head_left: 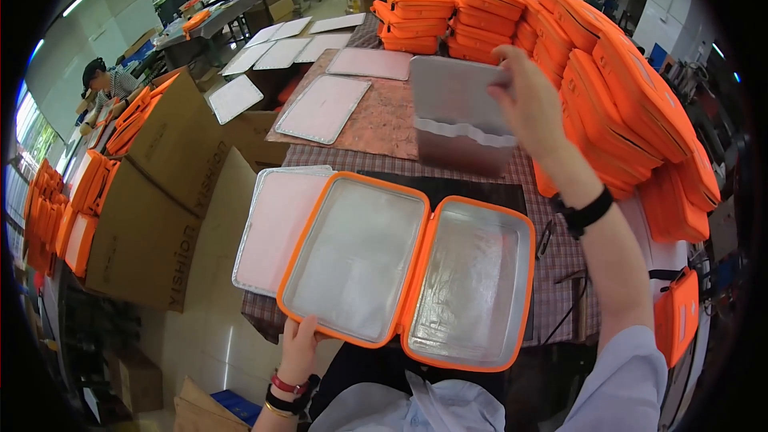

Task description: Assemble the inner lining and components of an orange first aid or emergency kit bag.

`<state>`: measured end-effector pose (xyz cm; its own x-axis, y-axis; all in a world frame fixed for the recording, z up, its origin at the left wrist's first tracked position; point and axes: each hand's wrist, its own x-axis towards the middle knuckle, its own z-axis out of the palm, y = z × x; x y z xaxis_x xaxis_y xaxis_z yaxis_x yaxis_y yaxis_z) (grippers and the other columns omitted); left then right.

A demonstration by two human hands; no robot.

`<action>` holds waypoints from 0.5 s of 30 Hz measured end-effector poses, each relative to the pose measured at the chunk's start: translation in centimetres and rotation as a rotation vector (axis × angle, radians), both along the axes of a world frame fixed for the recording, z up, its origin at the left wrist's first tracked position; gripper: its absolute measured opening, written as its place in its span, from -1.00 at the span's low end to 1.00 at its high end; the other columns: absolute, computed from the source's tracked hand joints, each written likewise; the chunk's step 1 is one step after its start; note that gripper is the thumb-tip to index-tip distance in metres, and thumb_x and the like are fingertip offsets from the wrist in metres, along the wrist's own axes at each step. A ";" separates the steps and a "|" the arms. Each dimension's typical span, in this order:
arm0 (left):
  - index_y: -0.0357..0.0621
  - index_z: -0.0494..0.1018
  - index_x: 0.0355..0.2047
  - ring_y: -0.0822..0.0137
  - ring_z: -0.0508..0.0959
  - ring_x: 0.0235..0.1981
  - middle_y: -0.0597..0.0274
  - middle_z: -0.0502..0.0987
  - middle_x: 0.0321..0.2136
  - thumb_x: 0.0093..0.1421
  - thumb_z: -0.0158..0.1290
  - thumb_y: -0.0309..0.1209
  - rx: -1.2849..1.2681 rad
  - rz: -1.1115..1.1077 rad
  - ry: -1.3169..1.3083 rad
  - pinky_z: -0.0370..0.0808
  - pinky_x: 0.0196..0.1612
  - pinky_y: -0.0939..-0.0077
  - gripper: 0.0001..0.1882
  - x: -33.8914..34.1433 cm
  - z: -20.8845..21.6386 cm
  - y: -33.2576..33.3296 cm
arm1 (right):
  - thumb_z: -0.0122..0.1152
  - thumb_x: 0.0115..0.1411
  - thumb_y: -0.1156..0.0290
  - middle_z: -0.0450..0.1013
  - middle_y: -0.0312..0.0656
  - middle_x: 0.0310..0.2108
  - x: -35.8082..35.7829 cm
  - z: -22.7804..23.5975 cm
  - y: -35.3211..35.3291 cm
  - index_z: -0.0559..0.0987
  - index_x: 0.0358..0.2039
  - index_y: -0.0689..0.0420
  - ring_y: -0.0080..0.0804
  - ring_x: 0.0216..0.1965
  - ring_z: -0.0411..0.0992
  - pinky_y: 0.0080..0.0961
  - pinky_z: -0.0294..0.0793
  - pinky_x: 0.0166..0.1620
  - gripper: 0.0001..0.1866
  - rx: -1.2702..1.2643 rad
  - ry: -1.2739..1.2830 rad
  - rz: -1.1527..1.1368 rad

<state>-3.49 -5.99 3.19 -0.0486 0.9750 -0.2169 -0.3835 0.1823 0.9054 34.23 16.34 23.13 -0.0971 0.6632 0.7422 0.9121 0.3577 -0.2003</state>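
An orange zippered case [414,272] lies spread wide in front of me, its two halves lined in silvery grey. At the near left corner of its left half, my left hand [298,347] grips the orange rim, thumb on top. Raised above the table beyond the case, my right hand [524,100] pinches the upper right corner of a grey panel [456,92]. A wavy pale strip crosses the lower part of that panel. Partly under the case's left half rests a pale pink panel [268,228] with a silvery edge.
Tall stacks of closed orange cases [624,104] line the right side. More pale panels [326,108] lie on a brown board [384,116] and farther back. Beside the table stands a large cardboard box [148,216]. A person [112,88] works at the far left.
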 end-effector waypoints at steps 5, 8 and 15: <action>-0.31 0.44 -0.12 0.36 0.64 -0.50 0.12 0.61 -0.43 0.48 -0.20 -0.19 -0.229 -0.292 0.440 0.54 -0.46 0.61 -0.61 -1.7 3.2 1.6 | 0.28 0.14 0.50 0.49 -0.05 -0.15 6.0 4.9 -4.8 0.50 -0.02 0.14 -0.06 -0.07 0.49 -0.28 0.48 -0.04 -0.64 0.129 -0.151 -0.009; -0.32 0.53 -0.42 0.43 0.62 -0.53 0.18 0.58 -0.60 0.48 -0.20 -0.22 -0.264 -0.325 0.663 0.48 -0.49 0.61 -0.52 -0.5 4.0 -0.9 | 0.27 0.18 0.47 0.50 -0.10 -0.17 7.3 7.6 -8.5 0.52 -0.01 0.13 -0.16 -0.12 0.52 -0.39 0.49 -0.05 -0.66 0.178 -0.131 0.003; -0.31 0.37 0.14 -0.08 0.37 0.20 -0.05 0.43 0.13 0.10 0.28 -0.31 0.727 -0.074 1.290 0.35 0.19 0.12 -0.37 5.2 5.6 -4.2 | 0.26 0.28 0.33 0.56 -0.31 -0.25 9.2 6.1 -12.6 0.52 0.08 0.12 -0.63 -0.22 0.50 -0.60 0.49 -0.16 -0.62 -0.382 0.448 0.160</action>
<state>1.76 -10.16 8.81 0.2298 0.8571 0.4611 0.7267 -0.4663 0.5045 43.45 3.78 29.26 0.0494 0.8935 0.4464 0.6501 0.3105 -0.6935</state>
